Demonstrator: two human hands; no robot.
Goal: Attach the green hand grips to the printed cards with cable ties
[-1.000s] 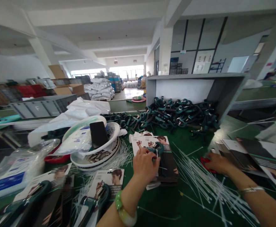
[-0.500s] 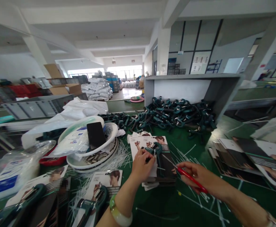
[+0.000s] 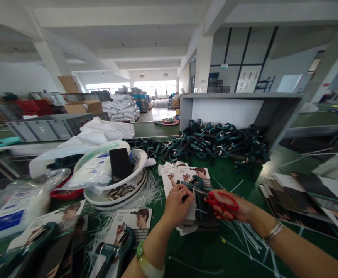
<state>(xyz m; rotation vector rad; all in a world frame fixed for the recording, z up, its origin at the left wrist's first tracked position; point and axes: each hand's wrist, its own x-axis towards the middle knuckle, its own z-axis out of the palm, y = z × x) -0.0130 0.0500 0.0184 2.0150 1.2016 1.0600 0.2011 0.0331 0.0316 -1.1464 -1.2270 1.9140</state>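
My right hand [image 3: 229, 206] is closed around the handles of red-handled scissors [image 3: 223, 205]. Their metal blades point left, at the top of a dark green hand gripper [image 3: 197, 181] with a metal spring. This hand gripper lies on a printed card [image 3: 169, 178] atop a stack of such cards. My left hand [image 3: 178, 204] is closed with its fingertips pinched over the near-left part of the hand gripper, hiding what lies beneath them. A thin white plastic tie shows beside the fingertips, close to the blades.
A tipped grey crate [image 3: 284, 116] spills many hand grippers [image 3: 212, 139] at the back. Left are bowls of metal parts [image 3: 119, 193], a phone [image 3: 120, 164] and carded hand grippers [image 3: 125, 239]. Loose white ties [image 3: 154, 189] litter the green table; more cards [image 3: 308, 200] lie right.
My right hand has moved left and turned, bringing the scissor blades up to the hand gripper beside my left fingertips. The red handles now show spread. My left hand stays at the card stack.
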